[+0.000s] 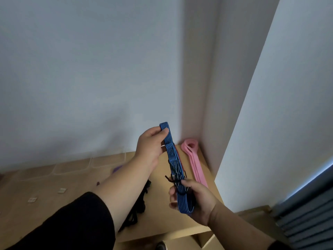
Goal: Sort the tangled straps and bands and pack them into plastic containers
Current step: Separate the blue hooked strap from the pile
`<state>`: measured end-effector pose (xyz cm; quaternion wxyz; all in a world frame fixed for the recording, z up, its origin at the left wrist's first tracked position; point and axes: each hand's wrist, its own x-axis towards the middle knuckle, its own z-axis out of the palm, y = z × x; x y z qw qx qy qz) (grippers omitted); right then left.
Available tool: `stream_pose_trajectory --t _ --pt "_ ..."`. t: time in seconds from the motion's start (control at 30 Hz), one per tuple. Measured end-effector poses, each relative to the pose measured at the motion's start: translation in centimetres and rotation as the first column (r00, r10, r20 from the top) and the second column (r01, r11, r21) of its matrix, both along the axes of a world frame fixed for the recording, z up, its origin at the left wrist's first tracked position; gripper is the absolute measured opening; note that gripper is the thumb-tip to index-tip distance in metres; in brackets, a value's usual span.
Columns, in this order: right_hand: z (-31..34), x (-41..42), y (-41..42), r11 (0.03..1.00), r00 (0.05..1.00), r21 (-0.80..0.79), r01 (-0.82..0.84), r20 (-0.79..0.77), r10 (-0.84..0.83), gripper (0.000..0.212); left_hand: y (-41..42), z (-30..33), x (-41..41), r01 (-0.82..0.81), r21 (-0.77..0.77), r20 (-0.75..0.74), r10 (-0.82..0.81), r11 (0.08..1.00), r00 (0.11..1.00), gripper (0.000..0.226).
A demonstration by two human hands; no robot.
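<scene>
Nearest the camera, the right hand [195, 201] has its grip closed round the lower end of a folded blue striped strap [173, 159], where black hooks [175, 177] bunch together. Farther out, the left hand [150, 147] pinches the strap's upper fold, holding it stretched in the air above the wooden table [162, 221]. Pink bands [193, 159] lie on the table by the wall corner, and black straps [139, 204] lie under the left forearm.

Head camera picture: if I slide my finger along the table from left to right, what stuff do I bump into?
Small white tags → purple band → black straps → blue striped strap, held by left hand and right hand → pink bands.
</scene>
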<state>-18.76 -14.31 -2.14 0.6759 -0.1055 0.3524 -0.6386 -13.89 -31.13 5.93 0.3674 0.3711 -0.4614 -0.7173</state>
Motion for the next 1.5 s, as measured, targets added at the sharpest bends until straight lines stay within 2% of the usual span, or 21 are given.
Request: stream_pose_trajectory --t 0.13,0.2,0.23,0.3,0.37,0.43,0.5,0.6,0.7,0.8,0.93,1.0,1.17,1.3,1.4,1.5 --pt "-0.9 -1.5 -1.6 1.000 1.000 0.016 -0.012 0.028 0.011 0.045 -1.8 -2.0 -2.2 0.047 0.050 0.043 -0.049 0.998 0.998 0.007" --pt "-1.7 -2.5 -2.6 0.998 1.000 0.068 0.000 -0.017 0.001 0.045 -2.8 -2.9 -3.3 0.065 0.081 0.066 -0.070 0.995 0.995 0.007" --pt "-2.0 -3.0 -3.2 0.995 0.998 0.102 0.010 -0.068 -0.003 0.049 -3.3 -3.4 -3.8 0.075 0.087 0.083 -0.082 0.993 0.993 0.007" --pt "-2.0 -3.8 -4.5 0.981 0.960 0.194 0.017 -0.278 0.038 0.048 -4.2 -4.5 -4.9 0.092 0.093 0.124 -0.103 0.991 0.987 0.009" --pt "-2.1 -4.3 -5.8 0.959 0.864 0.283 0.024 -0.489 0.122 0.035 -5.0 -5.5 -5.8 0.118 0.090 0.158 -0.132 0.989 0.979 0.007" --pt "-2.8 -5.0 -7.2 0.935 0.816 0.347 0.071 -0.559 0.145 0.023 -6.2 -6.8 -6.8 0.133 0.081 0.193 -0.147 0.988 0.970 0.005" --pt "-3.7 -5.6 -8.1 0.924 0.845 0.365 0.111 -0.524 0.105 0.017 -7.7 -8.1 -7.6 0.130 0.076 0.237 -0.144 0.989 0.961 0.007" --pt "-5.3 -6.3 -9.6 0.877 0.910 0.440 0.191 -0.415 0.010 0.022 -10.2 -10.5 -8.9 0.140 0.082 0.302 -0.159 0.987 0.940 0.011" --pt "-6.8 -6.6 -10.9 0.807 0.890 0.510 0.298 -0.455 -0.041 0.025 -12.2 -12.6 -10.1 0.144 0.064 0.398 -0.157 0.988 0.904 0.017" --pt "-7.9 -7.2 -12.0 0.726 0.873 0.579 0.370 -0.485 -0.058 0.022 -14.4 -15.5 -11.6 0.146 0.069 0.470 -0.161 0.987 0.868 0.034" --pt "-10.1 -8.2 -13.3 0.631 0.861 0.678 0.377 -0.508 0.032 0.022 -16.2 -18.9 -13.4 0.171 0.083 0.510 -0.189 0.982 0.839 0.033" --pt "-11.3 -8.5 -13.6 0.586 0.813 0.707 0.396 -0.567 0.134 0.022 -16.7 -20.3 -13.9 0.170 0.064 0.553 -0.177 0.983 0.815 0.028" --pt "-12.8 -8.0 -13.2 0.555 0.692 0.722 0.413 -0.645 0.324 0.022 -17.4 -24.2 -14.2 0.262 0.010 0.623 -0.211 0.965 0.754 0.029" --pt "-13.2 -8.2 -12.9 0.530 0.665 0.733 0.427 -0.652 0.365 0.024 -16.9 -24.7 -14.1 0.250 -0.012 0.621 -0.189 0.968 0.761 0.037" --pt "-13.3 -8.3 -12.7 0.528 0.610 0.705 0.473 -0.695 0.382 0.016 -16.8 -24.5 -13.7 0.308 -0.086 0.704 -0.161 0.948 0.692 0.031" --pt "-13.2 -8.1 -12.4 0.528 0.605 0.693 0.491 -0.707 0.365 0.018 -17.0 -24.8 -13.4 0.332 -0.071 0.729 -0.178 0.941 0.661 0.033"
